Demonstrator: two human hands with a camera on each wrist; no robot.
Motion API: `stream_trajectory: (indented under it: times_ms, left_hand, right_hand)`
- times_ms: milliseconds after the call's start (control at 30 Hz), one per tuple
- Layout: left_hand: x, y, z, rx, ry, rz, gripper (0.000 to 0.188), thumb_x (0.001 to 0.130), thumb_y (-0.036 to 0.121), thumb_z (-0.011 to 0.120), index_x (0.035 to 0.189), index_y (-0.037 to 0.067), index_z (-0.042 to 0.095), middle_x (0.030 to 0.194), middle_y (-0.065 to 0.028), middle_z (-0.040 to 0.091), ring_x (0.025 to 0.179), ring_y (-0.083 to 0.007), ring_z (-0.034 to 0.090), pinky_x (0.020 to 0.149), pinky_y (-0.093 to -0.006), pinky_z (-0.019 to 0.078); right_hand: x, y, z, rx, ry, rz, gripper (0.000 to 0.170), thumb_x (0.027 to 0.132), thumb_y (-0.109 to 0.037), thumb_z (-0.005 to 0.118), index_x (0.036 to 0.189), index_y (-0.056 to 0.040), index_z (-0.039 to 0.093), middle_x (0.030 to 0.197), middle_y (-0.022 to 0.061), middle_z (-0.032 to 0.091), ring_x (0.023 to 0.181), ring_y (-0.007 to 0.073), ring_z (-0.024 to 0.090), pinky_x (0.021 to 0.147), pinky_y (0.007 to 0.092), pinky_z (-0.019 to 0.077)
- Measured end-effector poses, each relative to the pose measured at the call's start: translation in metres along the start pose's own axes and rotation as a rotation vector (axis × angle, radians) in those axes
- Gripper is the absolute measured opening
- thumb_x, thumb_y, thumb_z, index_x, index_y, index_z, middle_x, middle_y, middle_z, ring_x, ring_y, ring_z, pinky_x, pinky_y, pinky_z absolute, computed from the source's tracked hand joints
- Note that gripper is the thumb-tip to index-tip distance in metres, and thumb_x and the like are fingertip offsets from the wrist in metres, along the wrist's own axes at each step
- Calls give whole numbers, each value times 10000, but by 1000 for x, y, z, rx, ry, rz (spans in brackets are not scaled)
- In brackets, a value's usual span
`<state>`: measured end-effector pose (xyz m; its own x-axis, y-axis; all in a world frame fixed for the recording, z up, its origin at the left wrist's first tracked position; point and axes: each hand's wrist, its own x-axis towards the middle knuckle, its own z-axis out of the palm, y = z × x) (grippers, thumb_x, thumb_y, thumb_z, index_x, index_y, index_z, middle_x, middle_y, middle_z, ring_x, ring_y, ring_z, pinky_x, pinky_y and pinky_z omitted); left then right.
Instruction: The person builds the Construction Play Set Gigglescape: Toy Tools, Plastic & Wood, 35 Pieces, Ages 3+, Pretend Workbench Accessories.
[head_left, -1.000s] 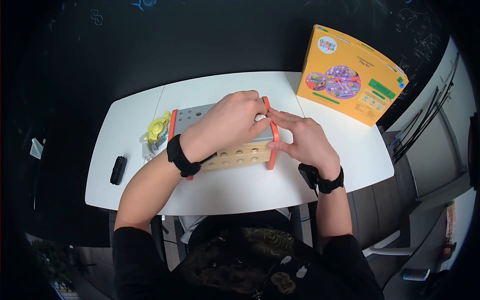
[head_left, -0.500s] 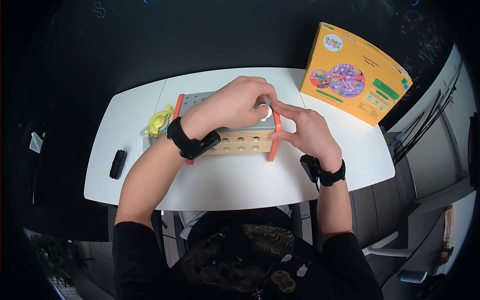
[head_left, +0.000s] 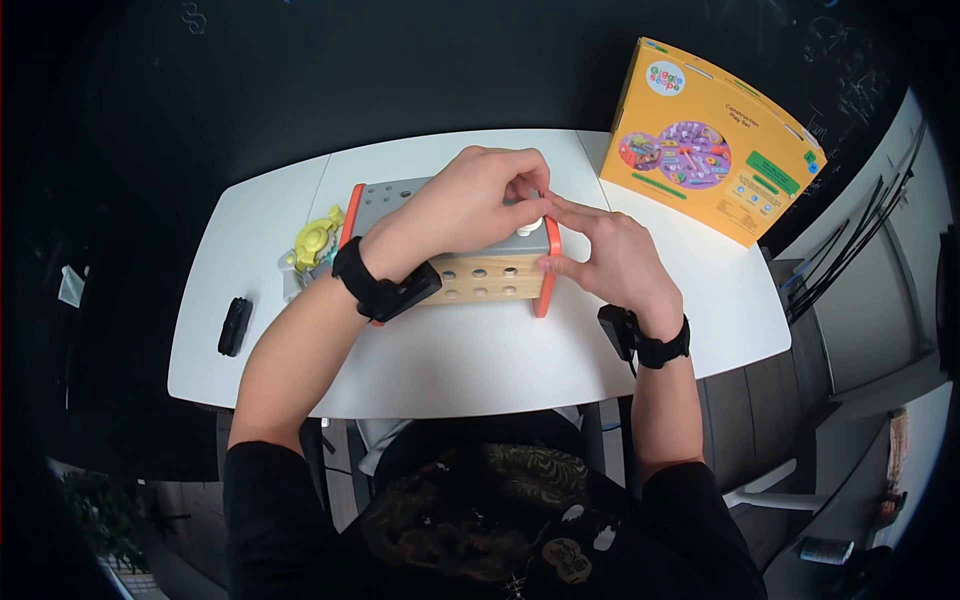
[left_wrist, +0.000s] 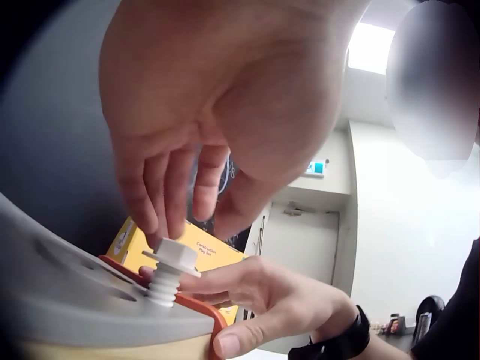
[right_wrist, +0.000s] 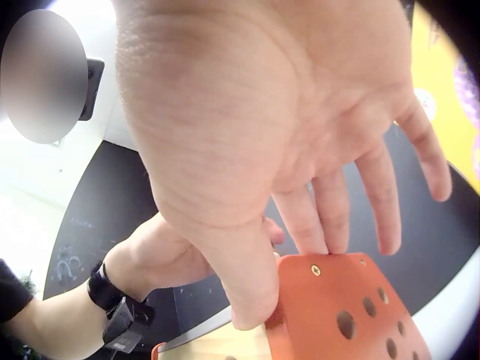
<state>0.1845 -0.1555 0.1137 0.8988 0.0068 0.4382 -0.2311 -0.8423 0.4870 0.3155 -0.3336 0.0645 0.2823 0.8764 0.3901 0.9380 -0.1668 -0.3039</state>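
Observation:
A toy workbench (head_left: 385, 205) with a grey perforated top, pale wooden front (head_left: 495, 284) and orange-red end panels (right_wrist: 352, 300) stands on the white table (head_left: 470, 365). Near its right end a white plastic bolt (left_wrist: 180, 257) stands in the top, part of its thread still showing. Over the bolt hangs my left hand (head_left: 470, 205); its bent fingertips are right at the head, while the thumb is apart from it. My right hand (head_left: 630, 268) spans the right end panel with fairly straight fingers, fingertips on the top edge and thumb pressing at the front corner.
Behind on the right stands a yellow Construction Play Set box (head_left: 700, 150). A yellow-green toy part (head_left: 315, 240) and grey pieces lie left of the workbench. A small black object (head_left: 235, 326) lies farther left. A dark wall (head_left: 400, 80) rises behind the table.
My left hand has shifted slightly around the bolt, uncovering more of its white head, and its fingers have lifted a little. The right hand stays at the end panel.

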Motion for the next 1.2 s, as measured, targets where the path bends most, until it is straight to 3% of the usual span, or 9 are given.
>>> stream_trajectory:
  times_ms: [67,133,367,433,567,633,867,1133,1200]
  left_hand:
    - [0,4,0,69,38,-55,157,892,155,710,977,28,749,846,-135,694,791,-290,676,733,-390,539]
    - [0,5,0,320,-68,-82,157,880,160,718,951,26,754,833,-139,693,793,-301,674,732,-400,540]
    - [2,0,-4,193,-162,-17,113,855,90,687,922,25,751,902,-137,723,856,-312,688,780,-414,538]
    - [3,1,-8,133,-287,-112,99,850,48,651,887,20,738,946,-128,734,877,-301,692,792,-407,534]
    - [1,7,-4,-31,-236,-64,98,846,40,630,857,21,725,901,-126,725,845,-311,685,784,-406,533]
    - [1,4,5,110,40,30,97,852,82,663,873,23,737,852,-133,704,797,-322,671,754,-403,533]
    - [4,6,7,400,-121,-129,150,850,147,714,914,18,755,843,-152,688,766,-327,659,706,-414,534]
    - [4,-6,-6,18,-349,-93,217,801,-44,653,966,47,762,986,-139,732,914,-321,680,855,-404,535]
    - [2,-8,-4,-32,-297,-32,207,813,-24,651,973,45,763,960,-139,728,907,-315,681,848,-403,536]
  right_hand:
    - [1,-1,-2,4,-14,9,602,765,-356,840,1283,-87,693,1327,73,672,1073,287,701,925,387,560]
    - [0,-1,-2,7,-31,17,603,767,-355,838,1288,-90,690,1328,72,671,1071,285,703,926,386,560]
    - [0,0,1,0,8,-8,589,769,-348,835,1281,-95,695,1303,69,686,1059,276,708,917,382,565]
    - [0,0,1,0,21,-20,590,767,-348,836,1281,-96,695,1298,69,688,1052,278,709,912,383,567]
    - [1,-1,-2,20,-15,9,599,767,-350,836,1290,-98,688,1305,70,685,1034,287,714,901,386,571]
    - [0,-1,-1,25,-10,5,602,766,-351,836,1292,-99,687,1308,70,683,1029,290,715,898,387,572]
    - [-1,1,2,11,26,-23,612,768,-362,834,1295,-90,684,1316,70,678,1046,287,710,909,379,568]
    - [-1,1,1,31,27,-21,589,773,-358,831,1279,-90,695,1323,67,675,1041,288,712,907,384,568]
    - [0,-1,-2,39,-29,18,574,777,-353,828,1274,-96,699,1324,67,674,1034,294,714,899,387,570]
